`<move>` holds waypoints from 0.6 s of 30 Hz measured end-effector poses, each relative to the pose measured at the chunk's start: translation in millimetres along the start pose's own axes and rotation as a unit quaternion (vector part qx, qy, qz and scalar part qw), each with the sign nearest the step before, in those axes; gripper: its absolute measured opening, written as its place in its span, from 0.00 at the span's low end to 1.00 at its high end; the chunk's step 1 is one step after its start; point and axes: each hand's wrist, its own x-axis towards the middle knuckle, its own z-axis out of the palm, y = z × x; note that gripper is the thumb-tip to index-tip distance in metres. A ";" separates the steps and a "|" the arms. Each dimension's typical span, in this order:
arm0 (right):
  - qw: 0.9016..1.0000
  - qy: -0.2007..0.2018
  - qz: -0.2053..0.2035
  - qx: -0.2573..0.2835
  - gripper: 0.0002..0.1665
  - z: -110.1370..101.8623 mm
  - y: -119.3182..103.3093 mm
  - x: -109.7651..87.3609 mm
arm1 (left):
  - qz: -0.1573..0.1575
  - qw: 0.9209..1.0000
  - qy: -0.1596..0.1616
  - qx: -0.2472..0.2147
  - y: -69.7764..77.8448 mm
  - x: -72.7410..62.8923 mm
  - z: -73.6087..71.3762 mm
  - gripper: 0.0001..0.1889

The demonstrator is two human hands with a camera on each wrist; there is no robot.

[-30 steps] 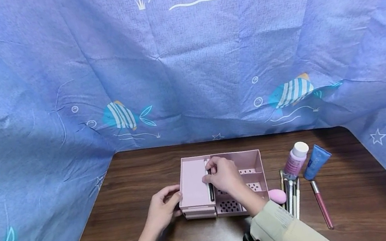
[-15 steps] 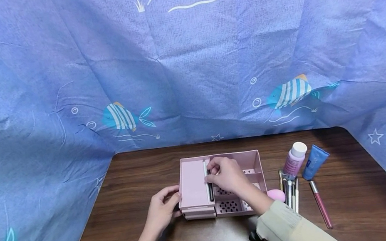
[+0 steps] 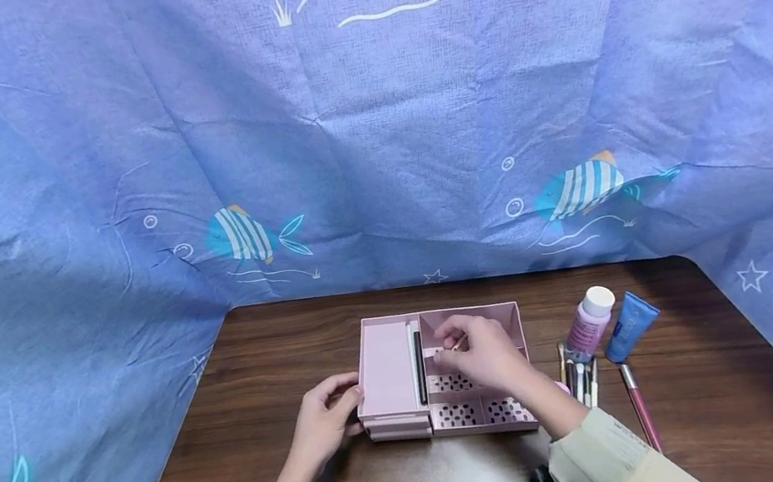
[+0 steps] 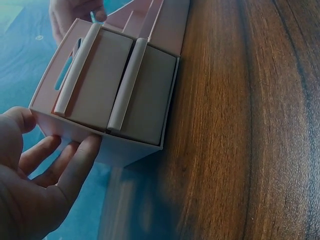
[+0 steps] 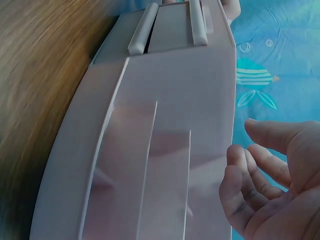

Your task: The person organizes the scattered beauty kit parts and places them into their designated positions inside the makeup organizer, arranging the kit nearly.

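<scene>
A pink desktop organizer (image 3: 387,367) stands on the table, with two small drawers (image 4: 100,75) on its front left. In a narrow slot beside its flat top lie a black pen-like stick (image 3: 419,368) and a white pen-like stick (image 3: 411,355). My left hand (image 3: 327,419) rests against the organizer's left side, thumb at the upper edge and extended fingers on the wall, as the left wrist view shows. Above the perforated compartments (image 3: 457,413) hovers my right hand (image 3: 483,352), its fingers loosely bent. Nothing shows between those fingers in the right wrist view.
To the right stand a pink bottle with a white cap (image 3: 589,323) and a blue tube (image 3: 631,326). Several makeup brushes (image 3: 581,379) and a dark pink stick (image 3: 641,407) lie nearby. A small black object (image 3: 542,477) is by the right sleeve. A blue curtain (image 3: 372,150) hangs behind.
My right hand has let go of the black stick in the slot and moved right, over the compartments. The left hand stays against the organizer.
</scene>
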 end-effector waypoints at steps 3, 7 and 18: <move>1.000 0.006 0.001 -0.002 0.15 -5.8 7.8 -4.2 | -0.004 1.000 0.000 -0.001 -0.6 0.0 -1.0 0.14; 1.000 0.013 0.001 -0.003 0.14 -14.0 19.2 -9.5 | -0.002 1.000 -0.001 -0.003 0.2 -1.2 -1.2 0.14; 1.000 0.024 0.008 -0.011 0.16 -29.4 42.6 -24.2 | -0.006 1.000 -0.004 -0.009 2.3 -2.8 -0.2 0.14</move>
